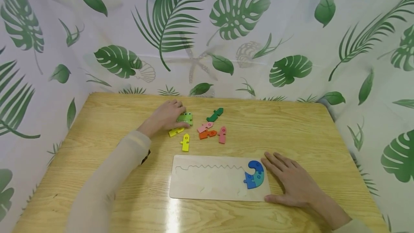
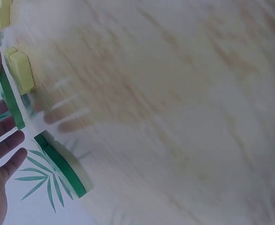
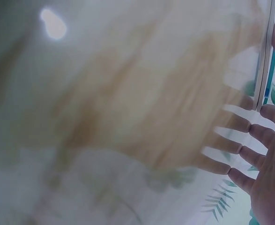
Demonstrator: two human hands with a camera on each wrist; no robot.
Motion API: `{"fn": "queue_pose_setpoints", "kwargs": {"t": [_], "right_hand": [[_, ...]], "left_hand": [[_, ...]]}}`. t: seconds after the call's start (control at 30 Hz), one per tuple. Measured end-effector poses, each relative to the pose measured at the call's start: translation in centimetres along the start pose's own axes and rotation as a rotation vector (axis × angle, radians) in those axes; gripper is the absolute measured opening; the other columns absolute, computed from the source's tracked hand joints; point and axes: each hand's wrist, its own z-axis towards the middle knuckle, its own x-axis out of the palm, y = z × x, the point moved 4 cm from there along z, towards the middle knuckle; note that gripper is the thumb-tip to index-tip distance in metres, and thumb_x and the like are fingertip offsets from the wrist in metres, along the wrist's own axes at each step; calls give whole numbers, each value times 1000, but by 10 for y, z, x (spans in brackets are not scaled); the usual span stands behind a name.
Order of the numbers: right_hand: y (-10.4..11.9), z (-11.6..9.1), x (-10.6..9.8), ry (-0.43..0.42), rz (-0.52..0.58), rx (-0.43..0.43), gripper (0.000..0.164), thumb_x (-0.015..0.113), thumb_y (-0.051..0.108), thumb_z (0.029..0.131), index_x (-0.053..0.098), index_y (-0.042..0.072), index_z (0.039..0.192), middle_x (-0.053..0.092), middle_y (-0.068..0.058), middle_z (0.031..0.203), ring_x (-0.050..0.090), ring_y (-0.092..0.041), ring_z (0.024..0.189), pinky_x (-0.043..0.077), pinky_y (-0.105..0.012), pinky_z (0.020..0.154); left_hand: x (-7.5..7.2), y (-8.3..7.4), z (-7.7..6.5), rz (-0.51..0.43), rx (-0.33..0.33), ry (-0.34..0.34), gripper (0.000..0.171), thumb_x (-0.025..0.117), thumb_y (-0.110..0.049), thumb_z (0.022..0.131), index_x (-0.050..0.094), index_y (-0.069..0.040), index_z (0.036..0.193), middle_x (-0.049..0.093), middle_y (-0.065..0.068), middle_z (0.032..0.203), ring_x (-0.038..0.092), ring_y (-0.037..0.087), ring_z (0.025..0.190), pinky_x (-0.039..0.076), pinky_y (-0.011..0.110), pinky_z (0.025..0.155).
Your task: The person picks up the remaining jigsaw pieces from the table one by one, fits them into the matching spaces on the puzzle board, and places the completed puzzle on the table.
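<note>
My left hand (image 1: 165,116) is at the loose pieces, its thumb and fingers pinching a light green crocodile-head puzzle piece (image 1: 187,118) with two eyes. In the left wrist view the edge of this green piece (image 2: 11,101) shows between thumb and fingers. A dark green piece (image 2: 62,164) lies near those fingers. Beside the right end of a pale wooden puzzle board (image 1: 213,184) rests my right hand (image 1: 294,182), fingers spread, thumb at the near corner. Blue tail pieces (image 1: 255,175) sit in the board's right end; a zigzag outline runs left from them.
Two yellow pieces (image 1: 185,142) lie near the left hand. Right of it are pink pieces (image 1: 222,135), an orange piece (image 1: 207,134) and a dark green piece (image 1: 215,114). A leaf-patterned cloth (image 1: 239,64) hangs behind the wooden table (image 1: 275,125).
</note>
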Motion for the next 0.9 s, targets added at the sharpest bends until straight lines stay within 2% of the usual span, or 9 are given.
{"fn": "queue_pose_setpoints", "kwargs": {"t": [0.5,0.9], "right_hand": [[0,0,-1,23,13,5,113,61,89,80,38,19,165,39,-9,171,40,-40,154,43,-63,117],[2,1,-4,23,12,6,112,61,88,81,39,18,164,40,-9,171,42,-41,153,44,-64,116]], "left_hand": [[-6,-15,-17,8,51,-25,71,63,-70,95,69,-7,129,68,13,133,61,32,126,51,48,113],[-10,-29,-33,-6,80,-19,72,63,-70,95,68,-7,130,69,13,133,63,32,126,51,50,114]]}}
